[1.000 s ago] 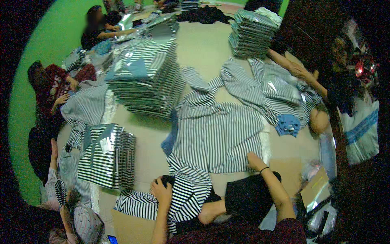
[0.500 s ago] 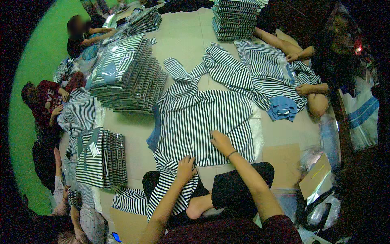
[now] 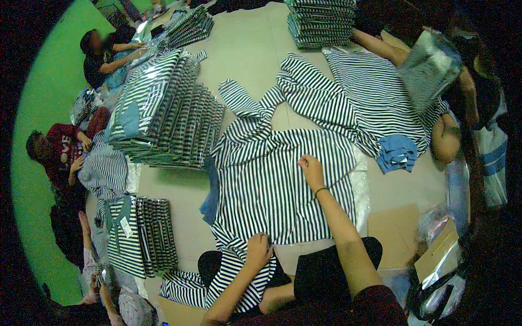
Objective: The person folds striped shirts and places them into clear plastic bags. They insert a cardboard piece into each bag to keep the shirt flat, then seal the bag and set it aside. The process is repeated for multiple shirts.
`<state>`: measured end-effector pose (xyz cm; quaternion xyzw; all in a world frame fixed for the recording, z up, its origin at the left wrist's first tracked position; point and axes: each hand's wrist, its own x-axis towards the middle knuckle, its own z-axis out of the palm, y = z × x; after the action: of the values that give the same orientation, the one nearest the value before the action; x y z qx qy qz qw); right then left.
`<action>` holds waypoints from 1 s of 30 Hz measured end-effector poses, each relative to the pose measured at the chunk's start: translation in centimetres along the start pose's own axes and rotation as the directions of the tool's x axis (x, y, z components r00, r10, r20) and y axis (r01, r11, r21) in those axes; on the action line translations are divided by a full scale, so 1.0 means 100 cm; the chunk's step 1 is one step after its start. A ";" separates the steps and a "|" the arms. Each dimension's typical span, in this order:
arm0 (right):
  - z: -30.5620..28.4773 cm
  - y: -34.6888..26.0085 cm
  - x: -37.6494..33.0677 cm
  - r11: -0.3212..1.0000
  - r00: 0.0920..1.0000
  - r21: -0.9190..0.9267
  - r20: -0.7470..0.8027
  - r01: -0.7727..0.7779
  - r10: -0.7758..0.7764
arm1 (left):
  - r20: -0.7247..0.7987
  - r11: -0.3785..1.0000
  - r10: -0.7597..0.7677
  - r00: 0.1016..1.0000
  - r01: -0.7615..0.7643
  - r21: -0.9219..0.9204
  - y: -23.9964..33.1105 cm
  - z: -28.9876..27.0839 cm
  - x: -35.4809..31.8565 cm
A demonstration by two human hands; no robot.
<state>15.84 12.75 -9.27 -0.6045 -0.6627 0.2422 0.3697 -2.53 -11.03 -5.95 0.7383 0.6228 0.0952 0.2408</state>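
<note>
A black-and-white striped long-sleeved shirt [image 3: 272,190] with a blue collar [image 3: 211,190] is spread on the floor before me, its near sleeve lying over my leg. My left hand [image 3: 259,250] is closed on the striped cloth at the shirt's near left edge. My right hand [image 3: 311,171] is above the shirt's body, right of its middle, with its fingers curled together. Whether any cloth is pinched in those fingers cannot be seen. Under the shirt's right side, a strip of clear plastic [image 3: 360,195] shows.
Stacks of bagged striped shirts stand at left [image 3: 157,114], near left [image 3: 138,233] and far [image 3: 321,24]. At right, a co-worker holds a clear plastic package [image 3: 432,68] above another striped shirt [image 3: 370,92]. Cardboard [image 3: 392,231] lies right of my knee. Other people sit along the green wall [image 3: 38,217].
My right hand has moved right and its fingers have drawn together. My left hand stays at the shirt's near edge. The co-worker at right has lifted the plastic package off the other shirt.
</note>
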 end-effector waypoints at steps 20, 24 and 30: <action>-0.112 -0.048 -0.150 0.984 0.663 0.179 0.736 0.004 -0.137 | -0.037 0.841 -0.108 0.993 0.072 -0.536 0.055 0.035 0.012; -0.122 -0.080 -0.192 0.973 0.736 0.224 0.667 -0.048 -0.117 | -0.034 0.711 -0.160 0.987 0.091 -0.698 0.076 0.010 0.005; -0.206 -0.097 -0.215 0.990 0.943 -0.139 0.325 -0.030 0.074 | -0.069 0.682 -0.047 0.997 -0.019 -0.731 0.089 -0.022 -0.002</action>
<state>25.84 -12.34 6.47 -0.5961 -0.7134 0.3052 0.2065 4.24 -11.66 0.22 0.5717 0.5481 0.3641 0.4901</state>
